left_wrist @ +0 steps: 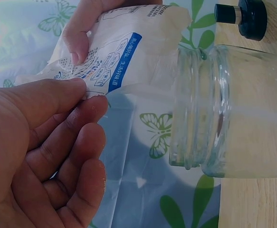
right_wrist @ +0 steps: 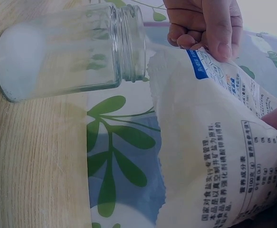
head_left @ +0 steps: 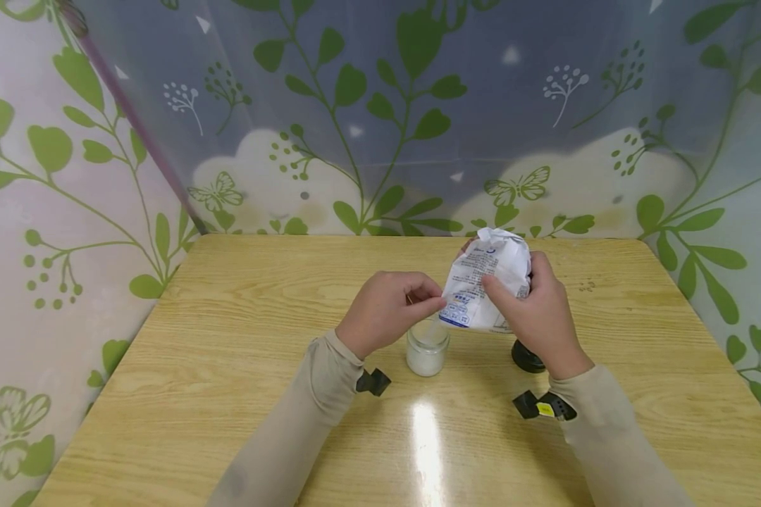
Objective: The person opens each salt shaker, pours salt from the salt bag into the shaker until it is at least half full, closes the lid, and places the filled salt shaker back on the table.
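Observation:
A white printed salt bag (head_left: 482,282) is tipped over a glass jar (head_left: 428,355) that stands upright on the table. My right hand (head_left: 542,310) grips the bag's body, thumb across its printed side. At the bag's lower left corner, my left hand (head_left: 396,306) pinches the edge between thumb and forefinger; the other fingers curl loosely, as the left wrist view shows. White salt (right_wrist: 22,59) covers the jar's bottom, and a thin pale stream (left_wrist: 252,114) falls from the torn mouth of the bag into it.
A black lid-like piece (head_left: 528,357) lies on the wooden table (head_left: 260,317), right of the jar and partly below my right hand. Leaf-patterned cloth (head_left: 368,141) walls off the table's back and both sides. Black straps (head_left: 545,406) circle both wrists.

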{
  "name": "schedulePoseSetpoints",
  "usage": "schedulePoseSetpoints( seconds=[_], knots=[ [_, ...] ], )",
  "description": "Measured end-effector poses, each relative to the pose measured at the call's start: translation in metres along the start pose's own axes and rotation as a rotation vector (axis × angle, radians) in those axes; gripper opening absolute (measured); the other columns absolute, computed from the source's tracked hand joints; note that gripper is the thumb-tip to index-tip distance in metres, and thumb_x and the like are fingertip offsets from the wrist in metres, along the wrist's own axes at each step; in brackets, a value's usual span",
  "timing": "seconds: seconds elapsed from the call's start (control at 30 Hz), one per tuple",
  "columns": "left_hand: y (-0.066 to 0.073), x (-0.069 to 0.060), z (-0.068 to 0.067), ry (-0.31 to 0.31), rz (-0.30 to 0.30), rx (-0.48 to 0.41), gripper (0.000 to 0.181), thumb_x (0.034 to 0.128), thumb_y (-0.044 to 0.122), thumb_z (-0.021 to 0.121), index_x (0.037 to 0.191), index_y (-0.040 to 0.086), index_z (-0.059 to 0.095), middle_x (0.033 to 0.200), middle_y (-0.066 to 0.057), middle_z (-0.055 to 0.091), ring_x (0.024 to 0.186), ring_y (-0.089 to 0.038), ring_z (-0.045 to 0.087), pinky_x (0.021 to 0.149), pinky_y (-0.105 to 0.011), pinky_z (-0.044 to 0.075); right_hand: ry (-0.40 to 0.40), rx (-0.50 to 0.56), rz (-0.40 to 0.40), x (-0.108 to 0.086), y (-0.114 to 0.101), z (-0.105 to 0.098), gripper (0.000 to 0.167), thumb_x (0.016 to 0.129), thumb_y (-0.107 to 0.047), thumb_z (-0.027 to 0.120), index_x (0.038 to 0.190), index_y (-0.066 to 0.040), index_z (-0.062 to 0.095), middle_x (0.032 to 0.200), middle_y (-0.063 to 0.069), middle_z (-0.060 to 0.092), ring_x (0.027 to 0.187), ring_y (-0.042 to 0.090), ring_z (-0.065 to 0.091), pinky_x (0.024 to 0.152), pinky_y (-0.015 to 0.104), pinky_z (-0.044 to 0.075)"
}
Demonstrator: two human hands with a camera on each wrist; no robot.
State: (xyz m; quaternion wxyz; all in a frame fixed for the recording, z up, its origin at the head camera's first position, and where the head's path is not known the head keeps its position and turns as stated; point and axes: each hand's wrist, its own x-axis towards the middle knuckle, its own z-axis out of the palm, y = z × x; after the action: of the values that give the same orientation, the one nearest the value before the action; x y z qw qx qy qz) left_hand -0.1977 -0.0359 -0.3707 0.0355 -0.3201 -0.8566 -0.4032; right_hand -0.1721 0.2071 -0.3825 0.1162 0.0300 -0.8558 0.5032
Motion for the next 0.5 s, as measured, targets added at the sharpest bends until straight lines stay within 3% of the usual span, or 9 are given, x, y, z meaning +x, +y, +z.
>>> schedulePoseSetpoints(
  seconds=[0.5],
  knots=[
    [0.0009,0.0002,-0.0002,0.007,-0.003,0.001,0.009,0.0969,0.027,0.076,0.095,0.018,0.078,0.082,0.013,0.071,0.072,-0.001,0.063,0.070,-0.022,0.054,0.001,-0.008,-0.001,-0.0004,-0.0012,-0.0008,0.058,0.097,-0.045,0.070,0.131,-0.004,0.046,0.113,0.014,0.067,0.087,0.022,0.068,0.063,0.030,0.060]
  ],
)
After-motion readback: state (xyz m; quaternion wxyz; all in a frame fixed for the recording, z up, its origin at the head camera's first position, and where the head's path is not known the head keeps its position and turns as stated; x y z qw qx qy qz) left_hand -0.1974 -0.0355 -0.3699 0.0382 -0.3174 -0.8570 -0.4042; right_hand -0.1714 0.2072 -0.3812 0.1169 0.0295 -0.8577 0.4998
